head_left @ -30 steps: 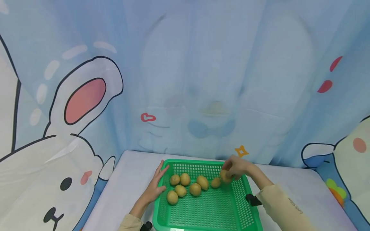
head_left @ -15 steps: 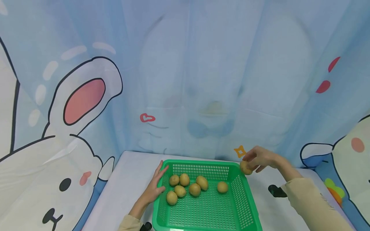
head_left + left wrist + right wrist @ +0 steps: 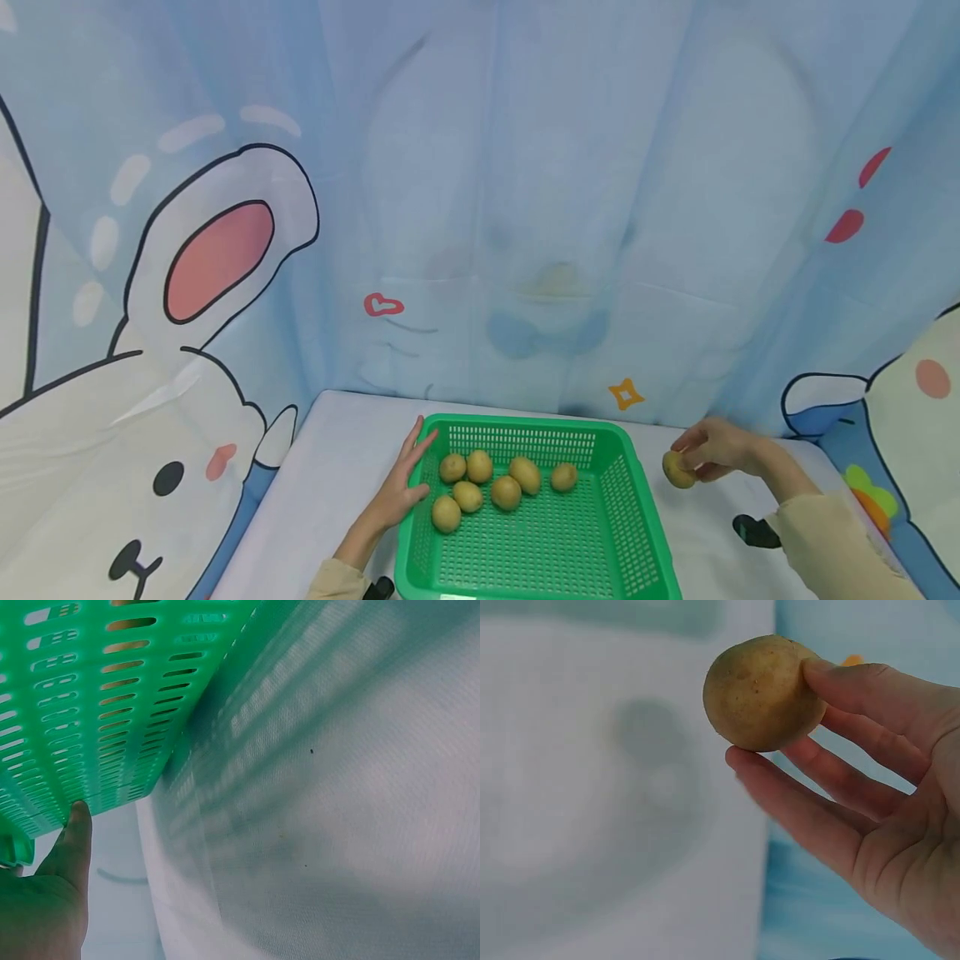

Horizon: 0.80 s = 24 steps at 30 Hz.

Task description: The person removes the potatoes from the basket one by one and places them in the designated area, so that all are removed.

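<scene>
And out to the right of the green basket (image 3: 551, 546) goes the eye, where the right hand (image 3: 720, 454) has a round, brownish-yellow potato (image 3: 677, 471) pinched at its fingertips, thumb on one side, fingers on the other. The wrist view shows the potato clear of the basket, a soft shadow lying apart from it on the white-covered desk (image 3: 341, 475); some fingertips are lost behind the potato, and an orange patch (image 3: 853, 660) peeps past the thumb, too covered to name.

Over at the basket's left wall, the left hand (image 3: 397, 492) is spread, fingers straight along the rim, thumb apart. Its own wrist camera catches just one finger (image 3: 77, 832) plainly against the slotted wall, the palm cut by the frame edge; how firmly it presses, nobody can tell.

Inside the basket sit seven loose potatoes (image 3: 506, 493), gathered mostly toward the left and back, one set apart to the right. From the left wrist, they're only brownish slivers through the slots. The basket's near edge runs out of the head view, and so does most of the left sleeve (image 3: 337, 581), with a black wrist device (image 3: 381, 588) half cropped beside it.
</scene>
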Tool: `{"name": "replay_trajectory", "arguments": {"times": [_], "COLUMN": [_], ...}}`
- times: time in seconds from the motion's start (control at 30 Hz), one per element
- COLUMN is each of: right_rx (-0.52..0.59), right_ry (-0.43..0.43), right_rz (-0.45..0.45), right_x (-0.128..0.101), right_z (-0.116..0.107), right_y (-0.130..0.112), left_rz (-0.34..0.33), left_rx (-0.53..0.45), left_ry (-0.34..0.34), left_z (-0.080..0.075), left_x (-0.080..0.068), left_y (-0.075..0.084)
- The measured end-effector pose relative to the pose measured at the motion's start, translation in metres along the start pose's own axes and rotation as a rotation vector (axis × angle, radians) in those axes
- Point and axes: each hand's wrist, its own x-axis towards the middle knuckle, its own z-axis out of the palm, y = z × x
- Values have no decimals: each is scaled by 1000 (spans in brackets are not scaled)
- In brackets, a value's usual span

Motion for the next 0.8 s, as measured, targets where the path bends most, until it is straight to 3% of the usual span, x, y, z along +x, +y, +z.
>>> {"name": "replay_trajectory", "arguments": {"times": [0.43,0.8], "right_rx": [107,108], "right_ry": [20,24], "right_rz": [161,191], "right_x": [18,19], "right_z": [23,31], "right_y": [47,55], "left_rz": [-24,-24], "left_rx": [12,6], "left_ry": [-17,-16], "left_z": [-1,-1], "left_x": [1,0], "left_y": [-1,-4]}}
